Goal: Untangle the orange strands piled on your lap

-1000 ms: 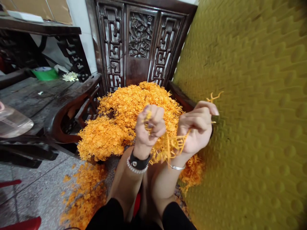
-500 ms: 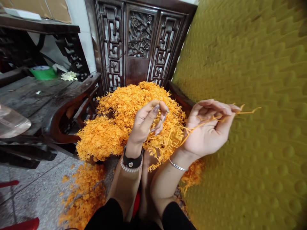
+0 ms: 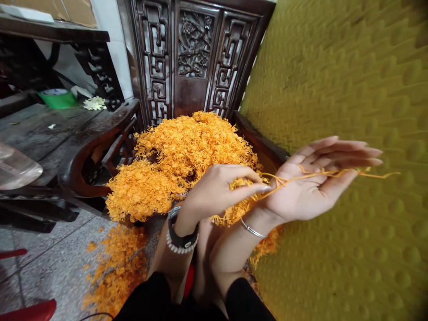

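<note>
A big heap of orange thread-like strands [image 3: 180,156] fills the seat of a dark carved wooden chair [image 3: 192,58]. My right hand [image 3: 314,187] is stretched out flat, palm up, with several long orange strands [image 3: 334,173] lying across the palm and fingers. My left hand [image 3: 220,191], wearing a black band and a bead bracelet at the wrist, pinches the near end of those strands by the heel of my right hand. More orange strands hang below both wrists.
A tall yellow bumpy sheet [image 3: 351,89] stands close on the right. Loose orange strands [image 3: 117,267] lie on the speckled floor. A dark wooden bench [image 3: 50,129] on the left carries a green tape roll [image 3: 58,98] and a clear plastic piece [image 3: 16,165].
Both hands were closed fists pulling strands apart. My right hand has opened flat and moved right with the strands laid across it. My left hand has dropped and reached over to pinch them.
</note>
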A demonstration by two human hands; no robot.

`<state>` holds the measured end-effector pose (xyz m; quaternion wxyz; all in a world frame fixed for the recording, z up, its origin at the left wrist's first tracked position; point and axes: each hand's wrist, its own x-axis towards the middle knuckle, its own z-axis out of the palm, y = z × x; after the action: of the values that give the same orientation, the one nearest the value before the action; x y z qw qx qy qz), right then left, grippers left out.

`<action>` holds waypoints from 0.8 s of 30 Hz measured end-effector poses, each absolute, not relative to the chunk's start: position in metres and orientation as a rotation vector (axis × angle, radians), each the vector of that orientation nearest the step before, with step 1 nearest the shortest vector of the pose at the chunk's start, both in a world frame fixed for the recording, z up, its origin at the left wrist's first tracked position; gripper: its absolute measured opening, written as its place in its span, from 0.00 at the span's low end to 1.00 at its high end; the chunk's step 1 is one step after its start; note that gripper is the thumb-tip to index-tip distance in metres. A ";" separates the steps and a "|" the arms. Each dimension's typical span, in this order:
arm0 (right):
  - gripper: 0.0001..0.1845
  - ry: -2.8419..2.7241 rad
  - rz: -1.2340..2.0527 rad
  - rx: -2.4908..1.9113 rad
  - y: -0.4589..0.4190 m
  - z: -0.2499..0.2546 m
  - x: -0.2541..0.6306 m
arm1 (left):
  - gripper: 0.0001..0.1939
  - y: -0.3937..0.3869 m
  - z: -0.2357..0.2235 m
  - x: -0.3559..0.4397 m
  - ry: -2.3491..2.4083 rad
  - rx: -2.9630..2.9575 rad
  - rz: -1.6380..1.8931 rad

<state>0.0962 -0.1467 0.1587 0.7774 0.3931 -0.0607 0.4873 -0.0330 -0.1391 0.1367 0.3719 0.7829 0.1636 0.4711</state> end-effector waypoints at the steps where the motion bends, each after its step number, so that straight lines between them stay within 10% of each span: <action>1: 0.23 -0.123 1.038 0.868 -0.149 0.160 0.097 | 0.07 -0.136 0.135 -0.029 0.461 2.013 1.219; 11: 0.24 -0.352 1.167 0.047 -0.151 0.174 0.093 | 0.14 -0.141 0.129 -0.013 0.663 2.221 1.224; 24: 0.16 -1.285 0.375 -0.971 -0.153 0.153 0.094 | 0.06 -0.129 0.129 -0.022 0.730 1.394 1.981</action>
<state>0.0938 -0.1529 0.1532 0.6770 -0.4322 -0.5718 0.1669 -0.0217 -0.1287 0.1286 0.3009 0.5255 0.2751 0.7468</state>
